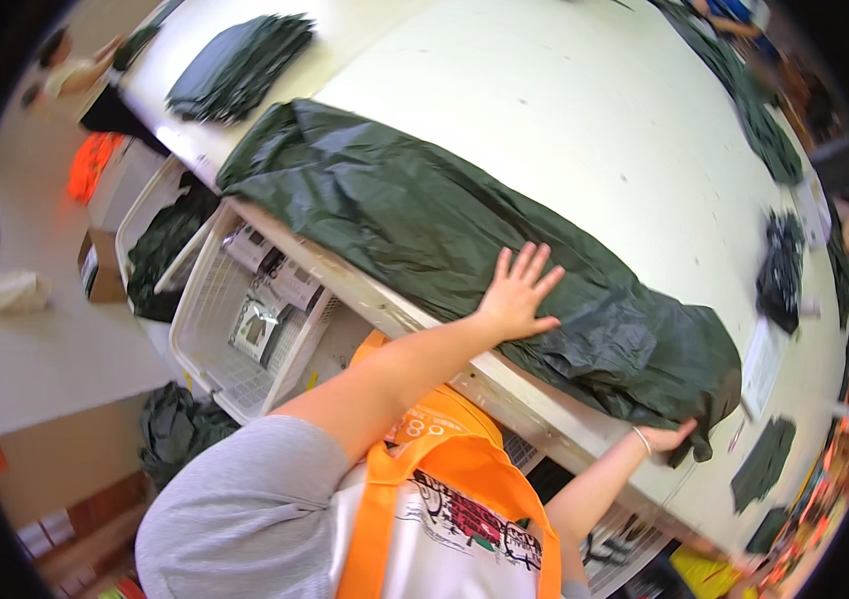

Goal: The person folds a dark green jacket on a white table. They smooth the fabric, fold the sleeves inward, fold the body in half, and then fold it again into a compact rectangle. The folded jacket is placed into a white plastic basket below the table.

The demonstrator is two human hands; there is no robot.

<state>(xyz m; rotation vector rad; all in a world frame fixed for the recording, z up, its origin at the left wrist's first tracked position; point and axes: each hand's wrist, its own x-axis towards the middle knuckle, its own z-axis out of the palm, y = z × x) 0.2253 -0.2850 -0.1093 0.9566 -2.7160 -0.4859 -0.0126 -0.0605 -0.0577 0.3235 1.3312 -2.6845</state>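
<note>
A long dark green garment of thin, shiny fabric [374, 190] lies folded lengthwise along the near edge of the white table [464, 90]. My left hand [522, 297] is open, fingers spread, pressing flat on the middle of the fabric. At the garment's right end, my right hand [666, 437], with a white band at the wrist, is closed on its near corner. Cloth partly hides those fingers. A bit of the fabric hangs down beside them.
Folded dark green pieces [240, 68] are stacked at the table's far left. White baskets [245, 329] with packets and cloth sit below the near edge. On the right lie a black plastic bundle [781, 270] and a small green piece [764, 462]. Other people work beyond both sides.
</note>
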